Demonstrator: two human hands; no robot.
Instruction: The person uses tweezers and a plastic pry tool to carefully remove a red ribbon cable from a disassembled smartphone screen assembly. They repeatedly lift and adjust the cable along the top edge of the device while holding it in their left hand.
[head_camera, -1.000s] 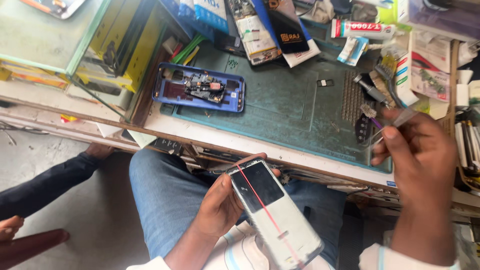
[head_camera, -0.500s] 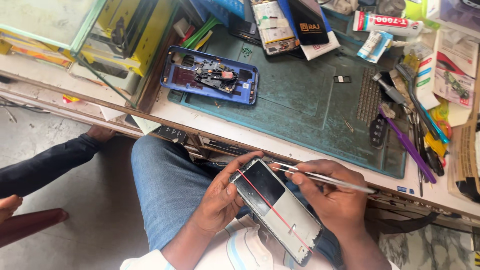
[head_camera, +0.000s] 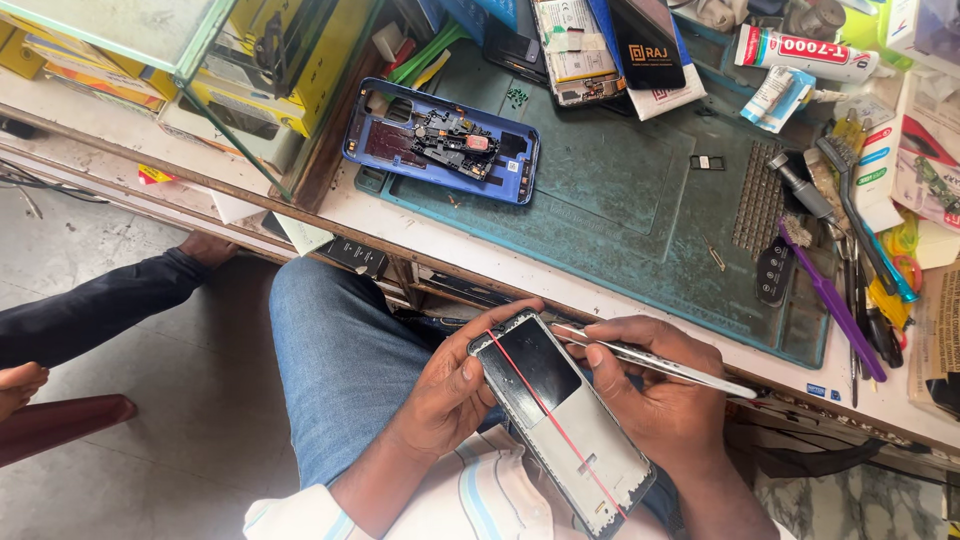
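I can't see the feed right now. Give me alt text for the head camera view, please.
Over the person's lap, the left hand holds a phone frame crossed by a thin red wire, while the right hand sets metal tweezers against its top edge. Beyond, an opened blue phone lies on a green work mat among tools.

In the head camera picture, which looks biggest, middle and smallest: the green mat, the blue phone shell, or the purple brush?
1. Green mat, by far the largest.
2. Blue phone shell.
3. Purple brush: about as long as the shell but much thinner.
All three lie on the bench at a similar distance, so the order looks safe.
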